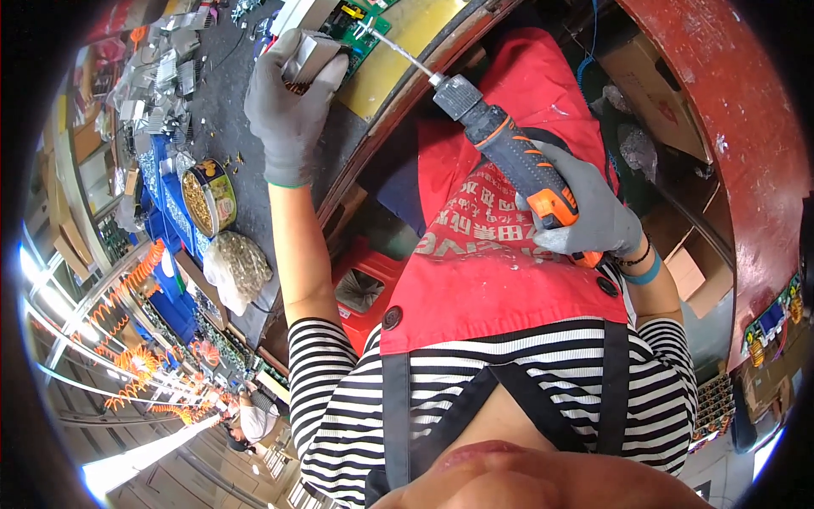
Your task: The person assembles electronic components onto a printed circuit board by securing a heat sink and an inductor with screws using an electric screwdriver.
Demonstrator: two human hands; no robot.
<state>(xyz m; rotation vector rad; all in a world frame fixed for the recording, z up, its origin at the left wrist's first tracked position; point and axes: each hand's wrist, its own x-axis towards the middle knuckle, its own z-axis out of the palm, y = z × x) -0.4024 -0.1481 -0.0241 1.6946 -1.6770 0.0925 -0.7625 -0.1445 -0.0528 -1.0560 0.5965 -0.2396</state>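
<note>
My left hand [288, 106], in a grey glove, presses a silvery finned metal block [309, 53] against a green circuit board [354, 27] on the dark workbench [225, 102]. My right hand [589, 212], also gloved in grey, grips a black and orange electric screwdriver [509, 153]. Its long bit [398, 51] points up and left, with the tip touching the circuit board just right of the metal block. Between my arms hangs a red apron [500, 280] over a striped shirt.
A round tin of small brass-coloured screws [208, 197] and a clear bag of small parts [236, 267] lie on the bench at the left. Silvery metal blocks [161, 76] are piled further off. A red stool [365, 288] stands below the bench; cardboard boxes [657, 81] stand at the right.
</note>
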